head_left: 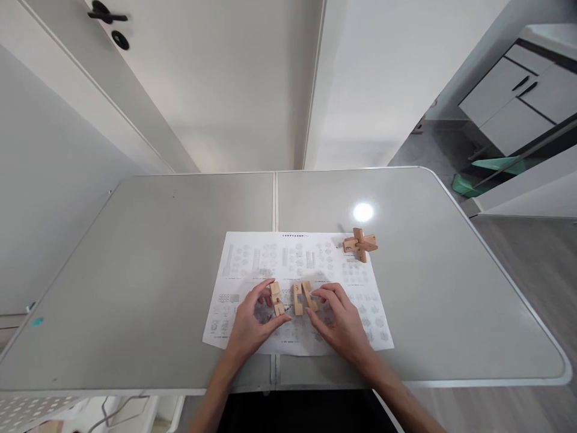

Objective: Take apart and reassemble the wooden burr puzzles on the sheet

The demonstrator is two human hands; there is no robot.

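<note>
My left hand (253, 319) is curled around a notched wooden puzzle piece (276, 290), with the thumb at its near end and a fingertip at its far end. To the right of it, a second notched wooden piece (297, 299) lies on the printed sheet, untouched. A third wooden piece (307, 290) leans at an angle beside that one. My right hand (339, 319) has its thumb and fingertips closed on this slanted piece's right side and near end. The white printed sheet (243, 255) with small diagrams lies under both hands.
An assembled wooden cross-shaped puzzle (359, 245) sits on the sheet's far right corner. Everything rests on a grey folding table (180, 270) with a pale rim and a centre seam. A white door (225, 78) stands behind it, and a white cabinet (523, 96) is at far right.
</note>
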